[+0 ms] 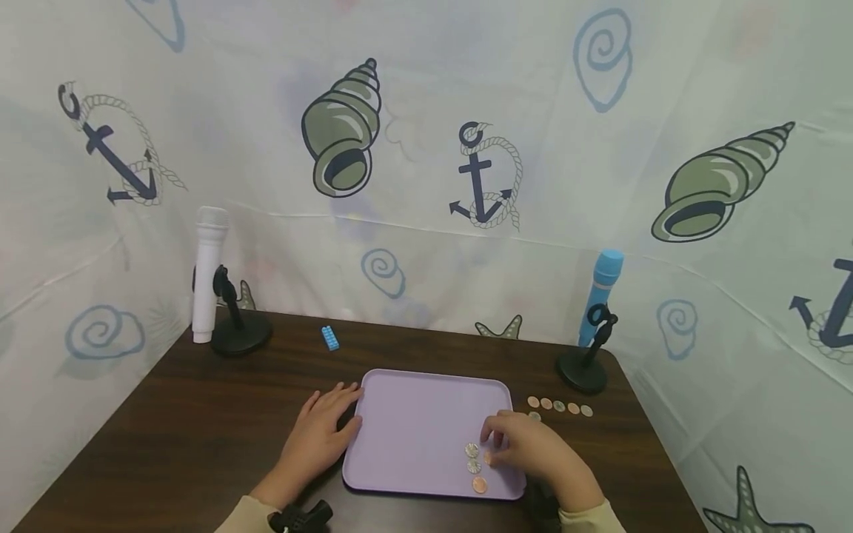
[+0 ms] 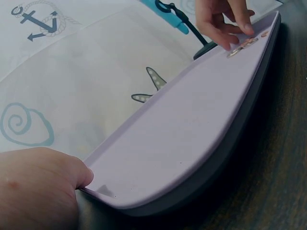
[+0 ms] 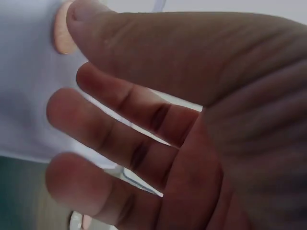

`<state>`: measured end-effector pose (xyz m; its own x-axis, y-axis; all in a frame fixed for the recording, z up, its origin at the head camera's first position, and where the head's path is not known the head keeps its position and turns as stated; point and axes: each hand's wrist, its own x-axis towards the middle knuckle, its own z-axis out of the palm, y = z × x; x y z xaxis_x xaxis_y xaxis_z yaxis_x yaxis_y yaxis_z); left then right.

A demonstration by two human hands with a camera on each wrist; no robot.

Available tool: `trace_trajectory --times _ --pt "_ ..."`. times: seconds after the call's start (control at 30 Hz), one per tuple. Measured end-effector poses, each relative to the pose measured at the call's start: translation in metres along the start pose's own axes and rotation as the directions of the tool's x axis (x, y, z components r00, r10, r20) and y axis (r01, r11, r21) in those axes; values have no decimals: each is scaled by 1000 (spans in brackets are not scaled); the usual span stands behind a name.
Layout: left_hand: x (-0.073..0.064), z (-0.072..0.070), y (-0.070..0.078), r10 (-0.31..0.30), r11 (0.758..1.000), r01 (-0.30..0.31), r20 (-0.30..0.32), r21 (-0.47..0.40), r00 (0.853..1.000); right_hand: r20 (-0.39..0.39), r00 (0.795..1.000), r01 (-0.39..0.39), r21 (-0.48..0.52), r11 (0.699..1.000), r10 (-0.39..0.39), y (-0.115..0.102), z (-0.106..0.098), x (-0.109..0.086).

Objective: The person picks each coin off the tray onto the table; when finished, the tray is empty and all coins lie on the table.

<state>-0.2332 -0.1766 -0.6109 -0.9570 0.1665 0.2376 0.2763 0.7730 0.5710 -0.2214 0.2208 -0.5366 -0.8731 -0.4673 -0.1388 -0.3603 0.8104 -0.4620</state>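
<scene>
A lilac rectangular tray (image 1: 420,429) lies on the table. My left hand (image 1: 320,433) rests at its left edge, fingers spread, with the fingertips and thumb at the rim. Over the right part of the tray my right hand (image 1: 533,448) is lowered, palm down. In the right wrist view its thumb (image 3: 120,43) overlaps a copper coin (image 3: 62,28), while the other fingers stand apart from it; whether the thumb touches the coin I cannot tell. Two silver coins (image 1: 472,459) and another copper coin (image 1: 479,485) lie on the tray beside that hand.
Right of the tray, several coins (image 1: 559,406) lie in a row on the dark wooden table (image 1: 166,429). A blue microphone (image 1: 603,285) leans by a black stand (image 1: 582,369); a white microphone (image 1: 209,274) is by another stand (image 1: 241,333). Behind the tray lies a blue toy brick (image 1: 329,338).
</scene>
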Motion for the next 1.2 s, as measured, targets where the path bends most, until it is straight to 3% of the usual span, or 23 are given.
trace_trajectory --times 0.2,0.43,0.57,0.67,0.77,0.9,0.97,1.03,1.1,1.2 --pt "-1 -2 1 -6 1000 6 4 -1 1000 -3 1000 20 -1 1000 -20 1 3 0" --pt "-4 -4 -1 -5 1000 5 -22 14 1000 -4 998 55 69 996 -55 4 4 6" --pt "-3 -3 -1 3 1000 -3 -30 0 1000 -118 991 74 148 986 -57 11 7 12" --pt "-2 -1 -1 4 1000 -4 -25 1 1000 -246 969 67 283 957 5 16 6 12" --pt "-2 0 0 -6 1000 6 -14 3 1000 -370 921 76 478 875 122 26 4 6" --pt "-2 3 -1 -18 1000 18 4 -1 1000 -465 831 169 733 658 305 51 3 -9" --pt "-2 4 -2 -23 1000 23 13 0 1000 -476 794 219 804 553 378 66 5 -19" --pt "-2 4 -2 -23 1000 23 13 -4 1000 -477 763 259 844 471 436 80 7 -28" --pt "-2 3 -2 -16 1000 16 2 -5 1000 -471 736 282 866 413 487 92 11 -35" --pt "-3 2 -2 -9 1000 9 -13 -2 1000 -459 709 275 879 390 535 104 14 -40"
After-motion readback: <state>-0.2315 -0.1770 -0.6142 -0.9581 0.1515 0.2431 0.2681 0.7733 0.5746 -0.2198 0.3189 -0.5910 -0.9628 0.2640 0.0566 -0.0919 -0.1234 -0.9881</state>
